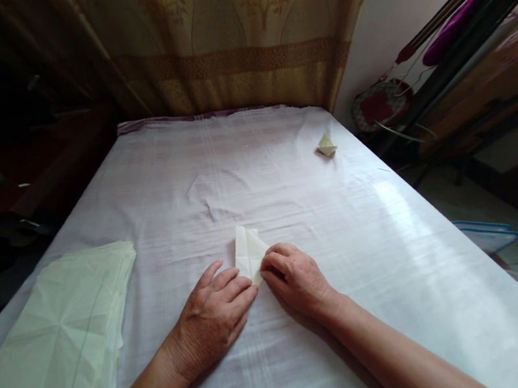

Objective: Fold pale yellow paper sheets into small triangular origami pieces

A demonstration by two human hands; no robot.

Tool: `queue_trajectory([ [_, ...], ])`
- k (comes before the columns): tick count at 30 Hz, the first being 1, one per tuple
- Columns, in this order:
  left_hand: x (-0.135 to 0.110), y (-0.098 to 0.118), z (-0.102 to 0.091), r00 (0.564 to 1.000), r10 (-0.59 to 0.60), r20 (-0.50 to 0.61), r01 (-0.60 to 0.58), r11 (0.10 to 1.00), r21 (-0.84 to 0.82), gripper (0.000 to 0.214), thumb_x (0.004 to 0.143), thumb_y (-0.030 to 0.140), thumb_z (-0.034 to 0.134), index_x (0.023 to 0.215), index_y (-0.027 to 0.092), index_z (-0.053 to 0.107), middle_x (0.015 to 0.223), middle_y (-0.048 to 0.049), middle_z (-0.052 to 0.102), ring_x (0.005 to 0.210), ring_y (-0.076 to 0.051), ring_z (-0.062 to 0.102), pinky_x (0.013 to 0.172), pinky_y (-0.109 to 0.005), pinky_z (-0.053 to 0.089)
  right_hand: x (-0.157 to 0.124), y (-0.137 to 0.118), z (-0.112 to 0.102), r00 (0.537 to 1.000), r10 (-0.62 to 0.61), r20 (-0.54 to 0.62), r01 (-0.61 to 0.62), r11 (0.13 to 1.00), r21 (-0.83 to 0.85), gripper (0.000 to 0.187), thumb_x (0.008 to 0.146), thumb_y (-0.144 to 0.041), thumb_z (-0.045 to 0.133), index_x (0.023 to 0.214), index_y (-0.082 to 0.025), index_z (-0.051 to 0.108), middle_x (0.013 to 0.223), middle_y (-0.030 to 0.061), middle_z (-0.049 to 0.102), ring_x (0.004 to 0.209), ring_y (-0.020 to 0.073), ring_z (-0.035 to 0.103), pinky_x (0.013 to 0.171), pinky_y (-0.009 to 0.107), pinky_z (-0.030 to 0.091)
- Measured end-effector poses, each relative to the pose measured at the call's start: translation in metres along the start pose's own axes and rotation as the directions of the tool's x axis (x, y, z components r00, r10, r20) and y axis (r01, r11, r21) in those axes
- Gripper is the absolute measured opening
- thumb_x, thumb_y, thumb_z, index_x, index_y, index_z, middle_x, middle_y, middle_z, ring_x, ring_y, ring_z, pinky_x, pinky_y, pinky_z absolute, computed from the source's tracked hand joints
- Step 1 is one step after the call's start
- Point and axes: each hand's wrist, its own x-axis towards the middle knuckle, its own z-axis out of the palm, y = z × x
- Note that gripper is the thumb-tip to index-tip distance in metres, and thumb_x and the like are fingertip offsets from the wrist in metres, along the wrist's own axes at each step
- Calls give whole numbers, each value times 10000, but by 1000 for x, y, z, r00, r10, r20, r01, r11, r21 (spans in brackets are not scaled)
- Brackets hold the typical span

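Note:
A small folded sheet of pale paper (247, 251) lies on the cloth-covered table between my hands, with creases across it. My left hand (215, 309) lies flat at its lower left, fingers stretched out and fingertips touching the paper's near edge. On the other side, my right hand (296, 276) pinches the paper's lower right edge between thumb and curled fingers. The exact grip under those fingers is partly hidden.
A stack of creased pale paper sheets (60, 337) lies at the left. One small folded paper piece (327, 146) rests near the table's far right. The table (214, 161) meets a gold curtain (238, 59) at the back. Poles (461, 11) and bags stand beyond the right edge.

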Motion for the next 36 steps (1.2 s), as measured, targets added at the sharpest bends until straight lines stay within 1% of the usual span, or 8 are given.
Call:
queue_trajectory([
  [3,0,0,1,1000,1,-15,-1,1000,-1,253,893,225,615,1143,232,660,1085,-2,711,1144,-209,566,1191,-412,206,-1,3,2,1000,-6,-26,6,1000,18,92,849,-141,616,800,-217,633,888,40,652,830,185,599,764,298,477],
  [6,2,1,3,998,-6,-58,6,1000,-2,195,910,232,602,1090,247,677,1046,10,719,1121,-196,581,1181,-399,221,-3,4,5,993,-21,-119,26,999,37,116,853,-125,575,801,-214,629,870,45,647,824,188,595,770,301,485],
  [12,13,-2,13,989,26,-143,-14,996,86,82,925,261,608,874,227,663,1138,13,705,1160,-207,575,1143,-415,304,-5,2,6,971,-50,-235,28,995,-98,157,884,-131,523,978,-204,625,1107,96,661,1008,241,576,898,375,461],
  [20,21,-20,4,996,86,-31,-80,981,176,108,910,121,584,899,217,631,1002,17,718,1111,-188,581,1120,-408,337,-10,3,0,976,-22,-219,-5,993,-120,89,914,-162,525,905,-204,603,867,48,673,857,217,589,784,332,419],
  [25,25,-39,-8,994,109,30,-113,959,259,168,892,58,571,893,209,647,999,10,719,1068,-207,583,1103,-412,342,-14,-3,-3,986,-57,-160,46,997,-66,100,898,-151,533,927,-206,611,881,51,692,866,219,598,799,339,409],
  [28,33,-38,-15,997,14,82,-38,954,299,136,869,68,607,852,198,644,961,-8,713,1020,-218,592,1057,-415,382,-14,-8,-3,990,-107,-95,108,994,5,122,891,-136,544,957,-212,613,978,45,709,924,218,598,850,347,414],
  [32,43,-17,-13,975,-198,105,156,935,318,33,849,176,671,853,193,644,896,-35,693,982,-252,601,959,-434,444,-12,-4,-3,988,-132,-85,140,986,88,143,890,-123,542,967,-220,614,985,33,716,920,206,610,871,343,433],
  [36,50,9,1,909,-411,77,367,872,324,251,843,406,707,903,171,644,932,-78,681,910,-277,627,819,-422,506,-6,12,-5,983,-102,-154,113,992,59,164,889,-128,535,987,-220,629,1010,44,717,935,213,617,876,356,455],
])
